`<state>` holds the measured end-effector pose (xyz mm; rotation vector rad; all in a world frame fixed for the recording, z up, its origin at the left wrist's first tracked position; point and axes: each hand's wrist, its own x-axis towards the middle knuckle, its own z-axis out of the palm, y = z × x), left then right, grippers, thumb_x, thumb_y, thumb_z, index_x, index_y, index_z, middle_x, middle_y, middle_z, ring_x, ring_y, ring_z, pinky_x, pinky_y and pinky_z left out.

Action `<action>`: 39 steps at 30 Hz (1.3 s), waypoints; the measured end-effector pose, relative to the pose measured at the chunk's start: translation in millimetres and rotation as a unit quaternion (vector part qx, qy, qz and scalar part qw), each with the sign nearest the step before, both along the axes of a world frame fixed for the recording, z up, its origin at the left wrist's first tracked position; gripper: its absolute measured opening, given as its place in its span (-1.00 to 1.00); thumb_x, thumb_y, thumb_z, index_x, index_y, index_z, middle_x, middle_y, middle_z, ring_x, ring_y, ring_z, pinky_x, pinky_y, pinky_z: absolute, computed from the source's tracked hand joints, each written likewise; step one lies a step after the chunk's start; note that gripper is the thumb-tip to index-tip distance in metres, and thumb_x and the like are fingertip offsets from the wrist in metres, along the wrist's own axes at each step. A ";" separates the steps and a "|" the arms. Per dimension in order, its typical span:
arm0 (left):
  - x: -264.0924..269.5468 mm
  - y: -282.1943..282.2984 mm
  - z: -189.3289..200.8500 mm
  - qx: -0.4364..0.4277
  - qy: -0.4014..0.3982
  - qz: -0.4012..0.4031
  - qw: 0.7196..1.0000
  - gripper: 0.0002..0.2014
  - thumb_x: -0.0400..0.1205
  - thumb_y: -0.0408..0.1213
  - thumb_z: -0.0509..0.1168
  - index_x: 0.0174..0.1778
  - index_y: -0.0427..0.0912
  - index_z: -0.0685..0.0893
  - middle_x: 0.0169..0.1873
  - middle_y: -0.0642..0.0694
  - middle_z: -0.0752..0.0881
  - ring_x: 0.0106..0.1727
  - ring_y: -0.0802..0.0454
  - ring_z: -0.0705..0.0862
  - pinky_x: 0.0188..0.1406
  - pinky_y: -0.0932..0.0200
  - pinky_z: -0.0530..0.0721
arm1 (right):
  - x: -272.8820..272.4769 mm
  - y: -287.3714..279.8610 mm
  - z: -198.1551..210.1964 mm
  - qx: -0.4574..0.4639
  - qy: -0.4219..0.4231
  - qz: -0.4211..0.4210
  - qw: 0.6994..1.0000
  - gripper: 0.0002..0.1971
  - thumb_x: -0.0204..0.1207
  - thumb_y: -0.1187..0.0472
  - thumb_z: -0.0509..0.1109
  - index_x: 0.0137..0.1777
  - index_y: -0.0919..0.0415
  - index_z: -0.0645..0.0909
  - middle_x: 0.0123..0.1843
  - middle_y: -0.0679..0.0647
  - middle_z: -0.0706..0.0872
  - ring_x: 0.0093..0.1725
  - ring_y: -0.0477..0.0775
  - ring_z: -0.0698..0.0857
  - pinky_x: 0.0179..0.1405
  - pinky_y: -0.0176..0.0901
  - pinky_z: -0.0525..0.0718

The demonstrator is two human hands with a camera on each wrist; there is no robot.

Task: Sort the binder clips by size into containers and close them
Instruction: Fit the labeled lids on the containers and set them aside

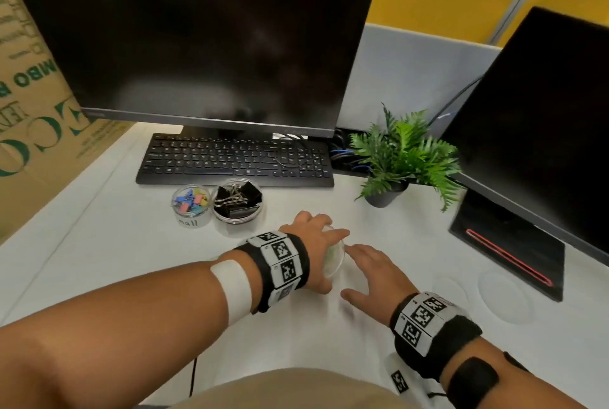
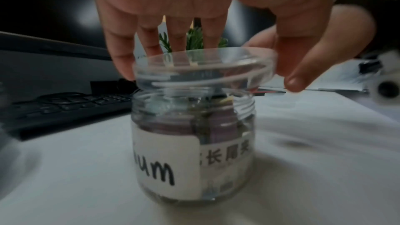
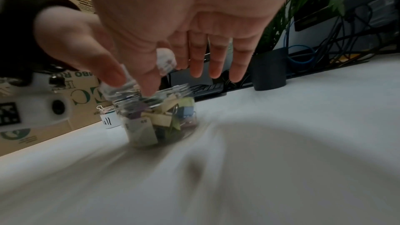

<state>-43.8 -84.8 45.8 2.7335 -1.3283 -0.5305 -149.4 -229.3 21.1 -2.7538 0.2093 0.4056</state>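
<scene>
My left hand (image 1: 313, 239) grips a clear lid (image 2: 203, 67) by its rim, fingers (image 2: 121, 54) on the far side and thumb (image 2: 303, 64) on the near side. The lid hovers slightly tilted just above the open mouth of the medium jar (image 2: 192, 143), which holds coloured binder clips and has a white handwritten label. My right hand (image 1: 364, 268) is open right beside that jar (image 3: 164, 122), fingers (image 3: 216, 61) straight and thumb close to the rim. Farther back stand an open jar of small coloured clips (image 1: 190, 202) and an open jar of large black clips (image 1: 237, 201).
Two clear lids (image 1: 506, 296) lie flat on the white desk (image 1: 131, 277) to the right. A keyboard (image 1: 235, 158) and monitor (image 1: 211, 36) are behind the jars, a potted plant (image 1: 402, 158) and second monitor (image 1: 540, 118) at right, a cardboard box (image 1: 29, 112) at left.
</scene>
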 end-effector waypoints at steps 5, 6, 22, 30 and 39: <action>7.7 -20.8 -17.9 0.076 -0.003 -0.013 0.997 -0.11 0.38 0.17 0.37 0.59 0.22 0.07 0.60 0.04 0.16 0.55 -0.13 0.16 0.47 -0.11 0.39 | 0.3 -13.5 11.1 0.002 0.020 0.005 1.000 -0.33 0.55 -0.03 0.32 0.62 -0.08 0.13 0.57 -0.09 0.32 0.53 -0.05 0.32 0.51 -0.18 0.33; 10.8 -20.1 -21.6 0.081 0.006 -0.012 0.997 -0.09 0.37 0.17 0.39 0.60 0.21 0.06 0.61 0.04 0.15 0.55 -0.13 0.15 0.50 -0.09 0.37 | 2.0 -12.9 12.3 0.005 0.023 0.010 1.000 -0.35 0.56 -0.02 0.32 0.61 -0.08 0.15 0.55 -0.09 0.35 0.51 -0.05 0.34 0.49 -0.18 0.34; 6.2 45.6 -35.0 -0.034 0.167 0.163 0.972 0.31 0.20 0.06 0.63 0.65 -0.11 -0.18 0.65 -0.07 0.08 0.64 0.01 0.15 0.58 0.20 0.14 | 48.7 33.9 4.6 -0.018 0.015 0.114 0.993 -0.08 0.40 -0.15 0.43 0.64 0.06 -0.01 0.65 -0.03 0.02 0.58 0.18 0.08 0.53 0.11 0.33; -3.1 56.7 -42.2 -0.072 0.198 0.179 0.961 -0.05 0.32 0.03 0.56 0.57 0.06 0.20 0.44 0.01 0.49 0.39 -0.01 0.53 0.36 0.19 0.48 | 63.3 44.5 -4.9 -0.043 0.031 0.116 0.992 -0.01 0.25 -0.15 0.54 0.59 -0.04 0.03 0.51 -0.01 0.14 0.38 0.25 0.28 0.21 0.08 0.58; -4.4 54.0 -42.5 -0.105 0.188 0.169 0.962 -0.26 0.44 -0.02 0.47 0.51 0.02 0.30 0.36 0.01 0.55 0.35 -0.01 0.57 0.32 0.17 0.52 | 62.7 35.6 -10.0 0.025 0.020 0.062 0.998 0.01 0.24 -0.15 0.54 0.60 -0.03 0.02 0.51 0.00 0.18 0.41 0.21 0.29 0.31 0.02 0.51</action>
